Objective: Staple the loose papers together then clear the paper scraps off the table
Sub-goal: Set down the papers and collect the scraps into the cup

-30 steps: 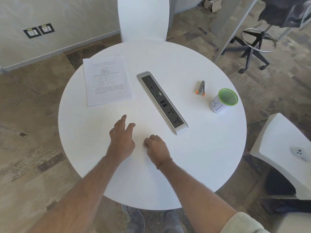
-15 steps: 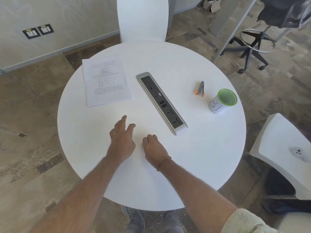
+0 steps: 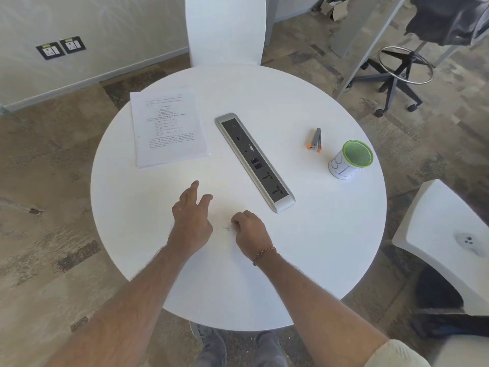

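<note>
Round white tabletop (image 3: 330,234) fills mid-frame. Upper left: stack of printed papers (image 3: 169,127), flat, near the rim. Lower centre: left hand (image 3: 191,221) rests on the tabletop, fingers straight and spread apart, holding nothing. Just right of it: right hand (image 3: 250,230), fingers curled under; whether they grip a scrap, cannot tell. Centre: grey socket strip (image 3: 255,162), lying diagonally. Right: stapler (image 3: 315,139), untouched, well apart from the papers. Far right: green-rimmed cup (image 3: 349,158) upright.

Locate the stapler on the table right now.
In the head view, the stapler lies on the table's right side, between the power strip and the green-rimmed cup, apart from both.
</note>
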